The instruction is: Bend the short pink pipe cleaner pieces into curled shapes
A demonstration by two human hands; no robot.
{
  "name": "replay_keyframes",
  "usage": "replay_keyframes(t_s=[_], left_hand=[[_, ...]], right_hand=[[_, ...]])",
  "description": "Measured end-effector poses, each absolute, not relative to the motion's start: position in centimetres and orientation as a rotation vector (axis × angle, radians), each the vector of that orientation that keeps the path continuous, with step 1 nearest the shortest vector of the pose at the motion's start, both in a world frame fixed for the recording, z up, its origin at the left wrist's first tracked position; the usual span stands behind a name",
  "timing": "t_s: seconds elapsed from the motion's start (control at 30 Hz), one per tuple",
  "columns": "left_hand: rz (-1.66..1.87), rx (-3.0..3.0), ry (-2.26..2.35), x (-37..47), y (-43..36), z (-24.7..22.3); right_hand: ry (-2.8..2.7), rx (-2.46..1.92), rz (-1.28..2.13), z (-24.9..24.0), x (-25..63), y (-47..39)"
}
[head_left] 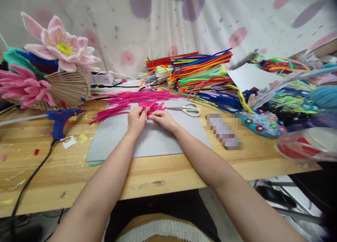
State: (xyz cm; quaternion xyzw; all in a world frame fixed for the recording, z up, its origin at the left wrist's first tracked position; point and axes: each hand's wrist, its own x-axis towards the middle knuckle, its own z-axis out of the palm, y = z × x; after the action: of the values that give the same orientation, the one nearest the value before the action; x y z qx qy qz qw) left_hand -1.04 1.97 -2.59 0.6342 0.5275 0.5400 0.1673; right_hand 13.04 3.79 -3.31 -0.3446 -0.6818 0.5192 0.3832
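Note:
Both hands meet over a grey cutting mat [163, 140], at the near edge of a small heap of short magenta pipe cleaners [152, 104]. My left hand [137, 120] is closed, its thumb and index finger pinched together. Close beside it, my right hand [164, 120] is pinched too, fingertips nearly touching the left ones. What lies between the fingertips is too small to make out. Longer magenta pipe cleaners [142, 95] lie across the mat's far edge, with another bunch [113, 112] at its left corner. White-handled scissors [191, 109] rest right of the heap.
A blue glue gun [60, 121] with a black cord lies left, near pink fabric flowers [61, 47]. Bundles of coloured pipe cleaners [202, 70] stand behind the mat. At right are a blurred flat object [223, 131], a decorated blue piece [263, 122] and a plastic-wrapped cup [308, 145].

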Motion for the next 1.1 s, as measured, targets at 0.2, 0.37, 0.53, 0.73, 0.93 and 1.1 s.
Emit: replay_keyframes(t_s=[0.2, 0.37, 0.53, 0.73, 0.93, 1.1], left_hand=[[1.539, 1.655, 1.454, -1.2, 2.2, -2.9], [1.359, 1.411, 1.347, -1.2, 2.7, -3.1], [1.349, 1.296, 1.278, -0.9, 2.8, -3.1], [1.460, 1.261, 1.261, -1.0, 2.7, -3.0], [1.580, 1.084, 1.203, -1.4, 2.9, -2.9], [1.663, 1.008, 1.305, -1.5, 3.2, -3.4]], right_hand=[[-1.708, -0.900, 1.374, -3.6, 12.8, 3.5], [-1.708, -0.876, 1.370, -3.3, 12.9, 3.1], [-1.697, -0.852, 1.319, -3.0, 12.8, 3.1], [-1.714, -0.905, 1.310, -3.2, 12.7, 3.5], [-1.814, -1.007, 1.122, -2.8, 14.4, 4.2], [-1.802, -1.137, 1.142, -2.6, 18.0, 5.5]])
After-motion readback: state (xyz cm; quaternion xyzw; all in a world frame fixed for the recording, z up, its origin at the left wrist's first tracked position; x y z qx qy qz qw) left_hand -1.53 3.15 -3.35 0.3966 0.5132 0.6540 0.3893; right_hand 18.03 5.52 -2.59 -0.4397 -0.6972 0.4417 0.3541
